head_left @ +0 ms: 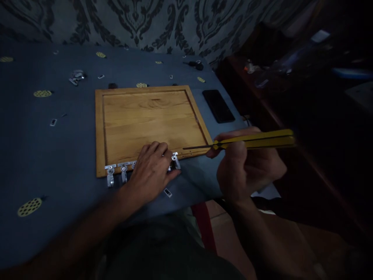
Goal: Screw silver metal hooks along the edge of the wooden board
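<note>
On the panel, a hinge is seemingly being steadied by left hand, grip unclear; screwdriver being clasped in right hand.

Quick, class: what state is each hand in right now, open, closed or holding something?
Left hand: fingers bent at a metal hinge on the wooden panel's near edge; grip cannot be told.
Right hand: closed, holding a yellow screwdriver.

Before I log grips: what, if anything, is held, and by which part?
The right hand holds a yellow-handled screwdriver by its handle. The left hand is at a metal hinge; a grip there is unclear.
</note>
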A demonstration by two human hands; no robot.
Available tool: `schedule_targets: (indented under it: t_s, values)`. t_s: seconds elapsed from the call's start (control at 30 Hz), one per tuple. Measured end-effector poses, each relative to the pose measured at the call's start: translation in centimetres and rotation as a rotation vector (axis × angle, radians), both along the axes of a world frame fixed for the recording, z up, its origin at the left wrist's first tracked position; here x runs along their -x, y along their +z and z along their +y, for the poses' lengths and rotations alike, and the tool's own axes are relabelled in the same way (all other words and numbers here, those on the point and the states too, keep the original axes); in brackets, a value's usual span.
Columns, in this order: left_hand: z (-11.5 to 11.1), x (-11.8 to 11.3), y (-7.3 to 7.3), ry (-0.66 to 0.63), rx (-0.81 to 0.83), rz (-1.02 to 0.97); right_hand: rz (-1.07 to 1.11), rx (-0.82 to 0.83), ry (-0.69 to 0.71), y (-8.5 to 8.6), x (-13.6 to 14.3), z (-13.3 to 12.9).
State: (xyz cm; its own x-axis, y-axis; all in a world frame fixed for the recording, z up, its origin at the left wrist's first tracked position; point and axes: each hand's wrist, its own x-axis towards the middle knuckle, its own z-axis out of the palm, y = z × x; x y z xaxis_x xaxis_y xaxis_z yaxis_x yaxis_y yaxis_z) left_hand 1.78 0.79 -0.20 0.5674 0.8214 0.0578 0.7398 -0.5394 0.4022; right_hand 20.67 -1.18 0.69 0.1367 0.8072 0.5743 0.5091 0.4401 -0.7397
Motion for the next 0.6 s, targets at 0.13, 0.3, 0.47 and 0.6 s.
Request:
schedule_targets:
  t_s: [0.13, 0.3, 0.47, 0.6]
  values:
    - [0.0, 0.0, 0.1, -0.001, -0.007, 0.008, -0.032, 0.009, 0.002, -0.1, -0.1, 0.2]
    - [-0.1, 0.0, 0.0, 0.0, -0.019, -0.004, -0.025, 0.058, 0.069, -1.1, 0.0, 0.4]
    - [-0.1, 0.0, -0.1, 0.0, -0.022, -0.004, -0.038, 0.057, 0.072, -1.4, 0.3, 0.6]
    - [-0.1, 0.0, -0.1, -0.001, -0.032, -0.007, -0.051, 0.067, 0.066, -1.5, 0.4, 0.8]
